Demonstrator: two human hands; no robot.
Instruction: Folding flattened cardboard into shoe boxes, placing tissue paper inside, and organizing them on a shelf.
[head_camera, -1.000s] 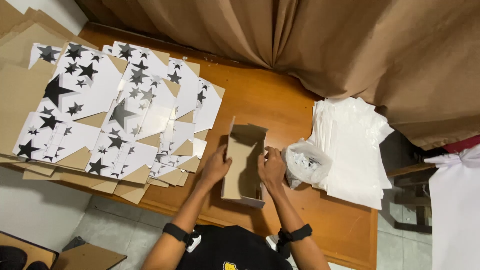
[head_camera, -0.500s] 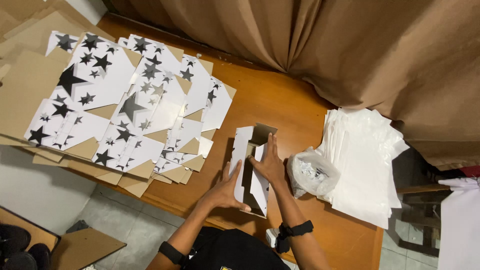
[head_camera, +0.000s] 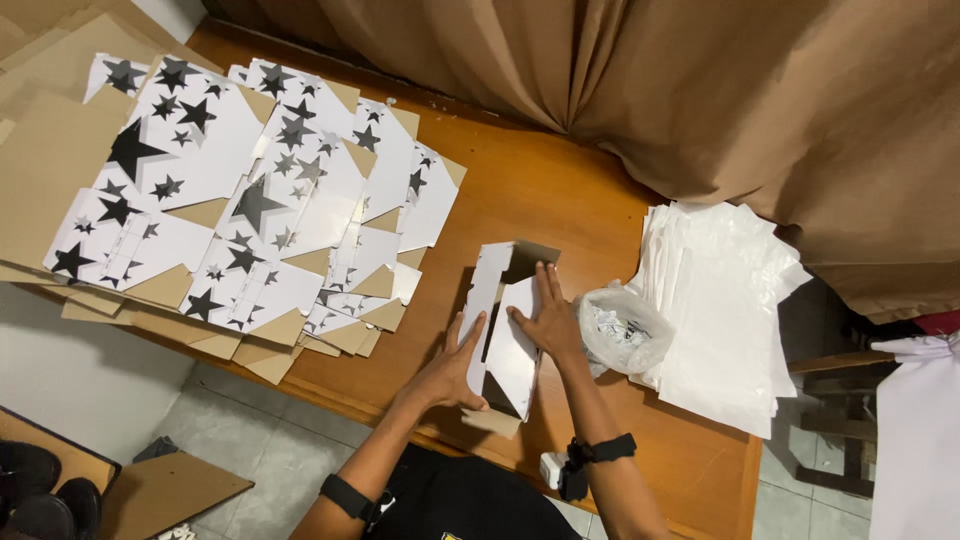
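Note:
A small cardboard box (head_camera: 502, 330), white outside and brown inside, lies half-folded on the wooden table (head_camera: 540, 190) in front of me. My left hand (head_camera: 448, 372) presses against its left wall, fingers spread along the side. My right hand (head_camera: 545, 315) lies flat on a white flap on top of the box, pushing it down. Both wrists wear dark bands.
A fanned stack of flat white box blanks with black stars (head_camera: 250, 200) covers the table's left. Plain brown cardboard sheets (head_camera: 40, 150) lie beyond it. A clear plastic bag (head_camera: 625, 330) and a pile of white sheets (head_camera: 720, 310) sit right. Brown curtain (head_camera: 700, 90) hangs behind.
The box has gone from standing open to lying with its white walls folded up. My right hand moved onto the top flap and my left hand slid along the left wall.

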